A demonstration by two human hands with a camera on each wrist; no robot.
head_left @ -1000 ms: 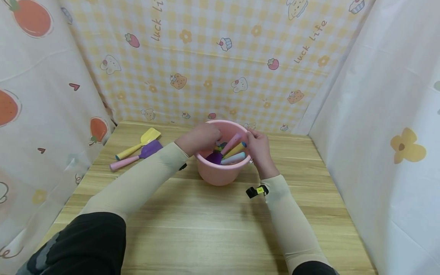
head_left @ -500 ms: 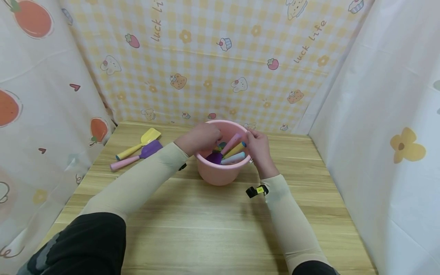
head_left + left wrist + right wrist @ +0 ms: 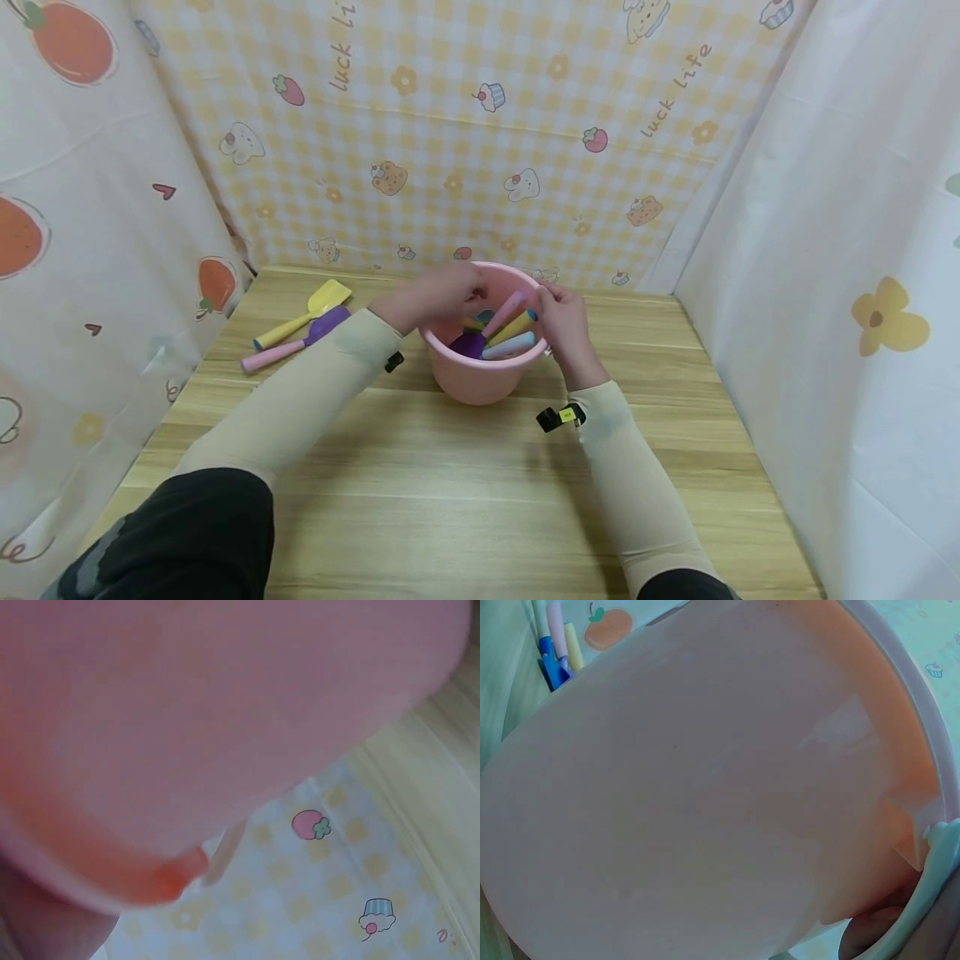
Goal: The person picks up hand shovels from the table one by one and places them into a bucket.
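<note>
A pink bucket (image 3: 480,379) stands upright near the back of the table. Inside lean toy tools: a pink-handled one (image 3: 504,313) with a purple head, a yellow handle (image 3: 513,327) and a pale blue handle (image 3: 510,346). My left hand (image 3: 438,293) reaches over the bucket's left rim, its fingers bent down inside; whether they hold anything is hidden. With my right hand (image 3: 564,321) I pinch the right rim, thumb and fingertips at its edge. The right wrist view shows the bucket wall and the white handle (image 3: 937,859) beside those fingers.
Left of the bucket lie a yellow toy shovel (image 3: 303,315) and a purple shovel (image 3: 300,342) with a pink handle. My left forearm passes close to them. A patterned cloth (image 3: 450,133) hangs behind the wooden table (image 3: 465,500), with white cloths at both sides.
My left hand has lifted slightly and shifted up and left over the rim, its forearm now covering more of the purple shovel. The right hand and bucket have stayed put.
</note>
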